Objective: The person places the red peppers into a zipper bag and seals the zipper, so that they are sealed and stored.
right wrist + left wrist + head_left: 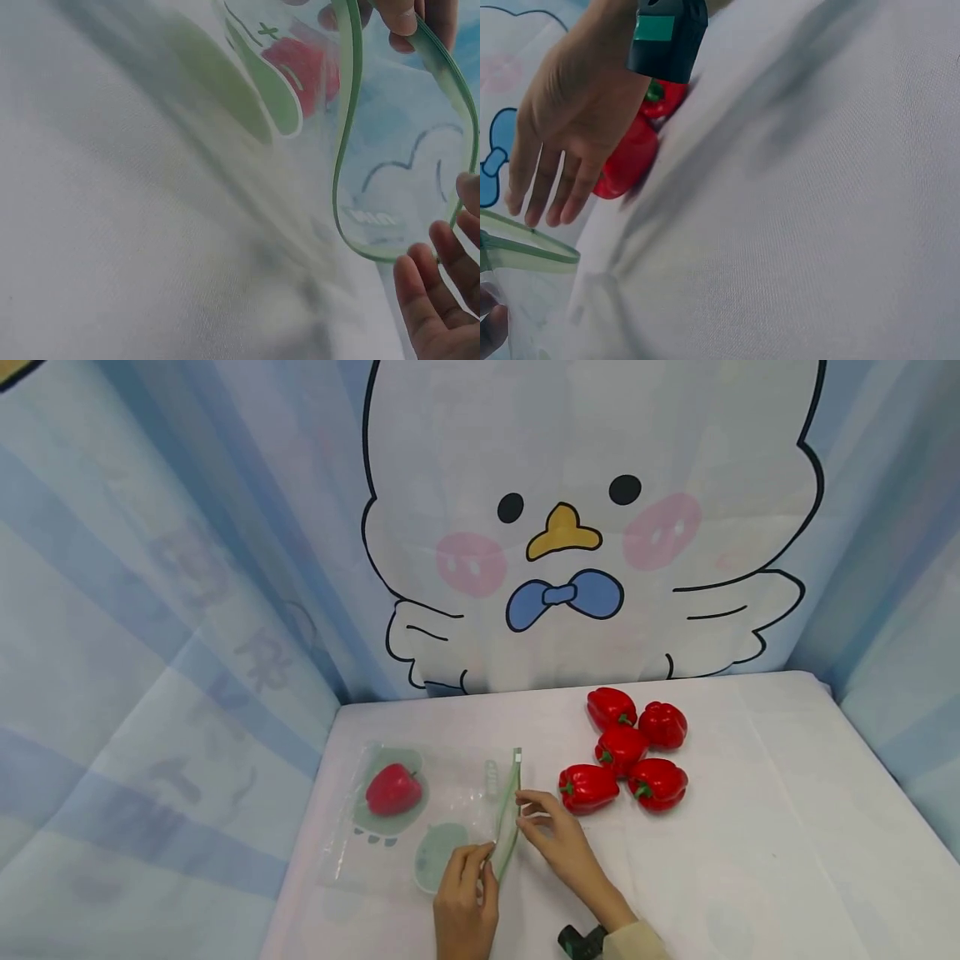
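Observation:
A clear zip bag (420,827) with a green rim (508,814) lies on the white table (750,827). One red pepper (392,789) is inside it. My left hand (483,860) pinches the near part of the rim and lifts it, so the mouth (405,150) gapes open. My right hand (528,810) has straight fingers (544,202) at the far side of the rim, holding nothing. Several loose red peppers (626,752) lie clustered just right of the bag. In the right wrist view the bagged pepper (307,64) shows through the plastic.
A printed cloth backdrop (562,527) with a cartoon chick closes off the back and both sides of the table. Bare white cloth (787,860) stretches right of the peppers to the table's edge. A small camera (581,942) sits on my right wrist.

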Tool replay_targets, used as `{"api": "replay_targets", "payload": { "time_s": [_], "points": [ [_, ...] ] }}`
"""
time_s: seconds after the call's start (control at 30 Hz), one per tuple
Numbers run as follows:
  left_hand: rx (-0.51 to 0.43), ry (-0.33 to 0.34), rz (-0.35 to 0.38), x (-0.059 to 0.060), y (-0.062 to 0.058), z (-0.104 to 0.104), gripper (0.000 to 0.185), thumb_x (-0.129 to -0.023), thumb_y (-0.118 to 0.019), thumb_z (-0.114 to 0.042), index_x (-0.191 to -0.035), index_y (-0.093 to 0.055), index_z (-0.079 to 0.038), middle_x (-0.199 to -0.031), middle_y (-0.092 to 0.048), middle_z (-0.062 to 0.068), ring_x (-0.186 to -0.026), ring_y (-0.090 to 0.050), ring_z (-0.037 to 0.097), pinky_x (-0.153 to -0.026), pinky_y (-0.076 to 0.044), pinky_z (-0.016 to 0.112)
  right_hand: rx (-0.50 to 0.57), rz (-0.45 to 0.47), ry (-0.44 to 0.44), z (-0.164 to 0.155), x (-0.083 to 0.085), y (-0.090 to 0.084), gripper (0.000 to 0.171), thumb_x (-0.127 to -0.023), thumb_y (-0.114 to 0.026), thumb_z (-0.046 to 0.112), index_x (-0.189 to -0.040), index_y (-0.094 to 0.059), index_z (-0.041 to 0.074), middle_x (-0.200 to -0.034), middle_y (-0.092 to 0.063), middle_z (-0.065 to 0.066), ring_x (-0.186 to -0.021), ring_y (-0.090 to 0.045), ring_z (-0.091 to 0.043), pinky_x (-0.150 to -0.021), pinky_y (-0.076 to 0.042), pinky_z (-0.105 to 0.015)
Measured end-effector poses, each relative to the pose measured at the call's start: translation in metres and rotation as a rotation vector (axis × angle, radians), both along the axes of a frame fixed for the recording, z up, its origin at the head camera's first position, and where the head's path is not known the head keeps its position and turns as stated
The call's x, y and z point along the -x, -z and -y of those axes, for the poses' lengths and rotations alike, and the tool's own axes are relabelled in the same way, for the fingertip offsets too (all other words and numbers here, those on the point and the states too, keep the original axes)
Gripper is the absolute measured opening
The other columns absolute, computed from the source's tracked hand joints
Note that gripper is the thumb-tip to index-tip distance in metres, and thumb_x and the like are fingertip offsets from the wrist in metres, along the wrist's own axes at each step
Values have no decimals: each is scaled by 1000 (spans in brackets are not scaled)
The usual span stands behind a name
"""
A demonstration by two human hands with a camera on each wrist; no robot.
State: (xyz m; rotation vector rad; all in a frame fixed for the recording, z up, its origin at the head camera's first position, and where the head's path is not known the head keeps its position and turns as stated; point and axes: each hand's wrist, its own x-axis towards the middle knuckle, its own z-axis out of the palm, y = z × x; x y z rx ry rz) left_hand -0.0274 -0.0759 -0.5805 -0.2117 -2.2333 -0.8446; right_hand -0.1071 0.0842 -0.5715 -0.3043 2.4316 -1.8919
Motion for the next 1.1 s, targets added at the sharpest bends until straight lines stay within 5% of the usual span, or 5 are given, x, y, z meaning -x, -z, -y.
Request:
{"api": "replay_targets", "payload": {
  "time_s": [0.23, 0.63, 0.9, 1.1],
  "points": [
    [-9, 13, -13, 0, 0, 0, 33, -81, -73, 10, -109, -74, -8, -98, -67, 1, -68, -57, 5, -56, -45, 6, 6, -131, 151, -8, -6, 2, 43, -92, -76, 3, -134, -64, 7, -131, -67, -13, -113, -65, -25, -99, -59, -31],
    [-5, 23, -38, 1, 1, 0, 35, -80, -72, 10, -109, -75, -8, -97, -66, 1, -65, -56, 3, -56, -45, 6, 26, -307, 414, -29, -8, 8, 50, -92, -74, -4, -138, -58, 0, -135, -61, -16, -122, -56, -18, -105, -44, -5],
    [-6, 23, -30, 0, 2, -1, 35, -79, -71, 11, -108, -74, -8, -97, -66, 1, -66, -56, 3, -56, -45, 6, -35, -268, 533, -46, -5, 10, 50, -94, -73, 0, -141, -56, 4, -143, -55, -13, -131, -42, -1, -110, -34, -1],
    [-12, 24, -24, -1, 2, -2, 35, -79, -72, 12, -108, -75, -8, -97, -66, 1, -67, -57, 4, -56, -45, 6, -78, -198, 484, -61, 1, 11, 57, -94, -74, 5, -147, -51, 3, -152, -49, -14, -141, -42, -18, -108, -29, 3]
  ]
}}
